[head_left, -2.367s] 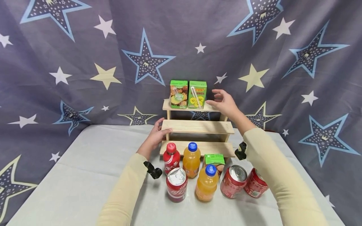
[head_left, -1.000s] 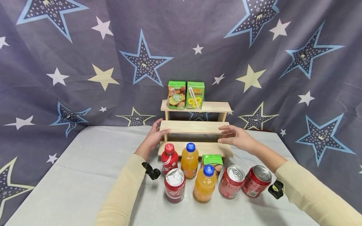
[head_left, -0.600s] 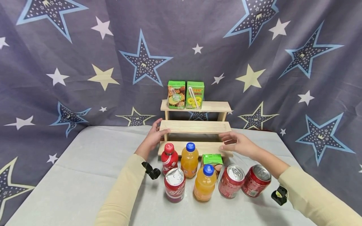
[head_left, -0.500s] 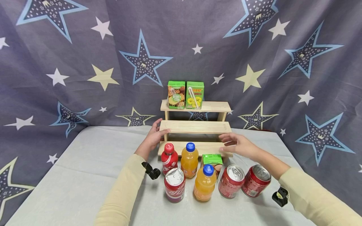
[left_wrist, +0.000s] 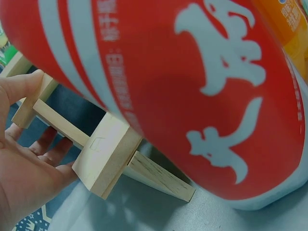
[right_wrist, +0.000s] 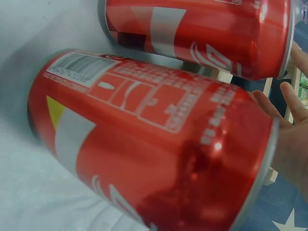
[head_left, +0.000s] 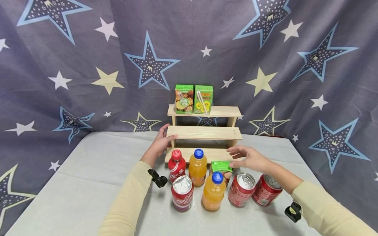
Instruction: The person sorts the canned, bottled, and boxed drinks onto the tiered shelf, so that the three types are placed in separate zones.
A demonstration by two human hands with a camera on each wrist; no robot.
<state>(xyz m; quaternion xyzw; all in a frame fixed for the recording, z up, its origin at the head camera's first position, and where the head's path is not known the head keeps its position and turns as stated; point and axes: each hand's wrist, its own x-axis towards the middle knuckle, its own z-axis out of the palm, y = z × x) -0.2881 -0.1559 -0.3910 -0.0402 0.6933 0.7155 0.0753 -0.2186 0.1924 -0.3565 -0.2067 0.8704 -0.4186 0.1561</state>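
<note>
Nearby, on the white cloth (head_left: 88, 186), stand a red-and-silver can (head_left: 182, 195) at left, a blue-capped orange bottle (head_left: 213, 195) and, side by side at right, a middle can (head_left: 240, 191) and an outer can (head_left: 265, 191). Just beyond are a red bottle (head_left: 177, 167), a second orange bottle (head_left: 198, 167) and a green-topped carton (head_left: 220, 166), partly hidden behind the nearer orange bottle. The right hand (head_left: 252, 159) hovers by that carton's right edge, fingers loosely bent and grasping nothing; whether it touches the carton I cannot tell. Farther off, the left hand (head_left: 159, 144) grasps the wooden rack (head_left: 217, 154) at the left end of its middle shelf (head_left: 203, 132). Farthest, a brown-and-green carton (head_left: 184, 99) and a yellow-flowered carton (head_left: 203, 100) stand on the top shelf (head_left: 225, 111), before a starry curtain (head_left: 189, 23)
</note>
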